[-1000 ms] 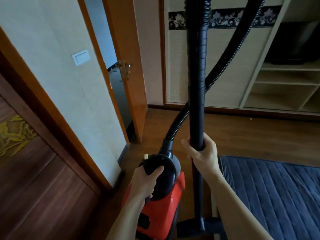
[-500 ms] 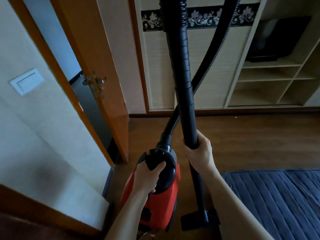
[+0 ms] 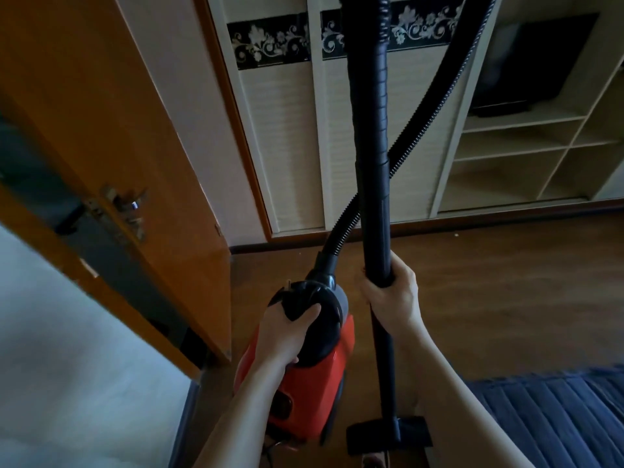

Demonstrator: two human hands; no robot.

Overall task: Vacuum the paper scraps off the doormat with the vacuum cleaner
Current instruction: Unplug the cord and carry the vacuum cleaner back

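Since the earlier frame the view has swung right, the orange door [image 3: 111, 157] now nearer. The left hand [image 3: 287, 332] grips the red canister vacuum [image 3: 304, 383] by its black top handle, likely heavy and rigid. The right hand [image 3: 393, 298] clasps the stiff black wand [image 3: 371, 163]. Floor nozzle [image 3: 388, 434] sits beside the blue quilted mat [image 3: 557, 417].

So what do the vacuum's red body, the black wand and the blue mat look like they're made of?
The red body: most likely hard glossy plastic, since it shows smooth, soft reflections. The wand: a rigid black tube, semi-matte, plastic or coated metal; I cannot tell which. The mat: looks like dark blue quilted fabric, with stitched parallel ridges and no shine.
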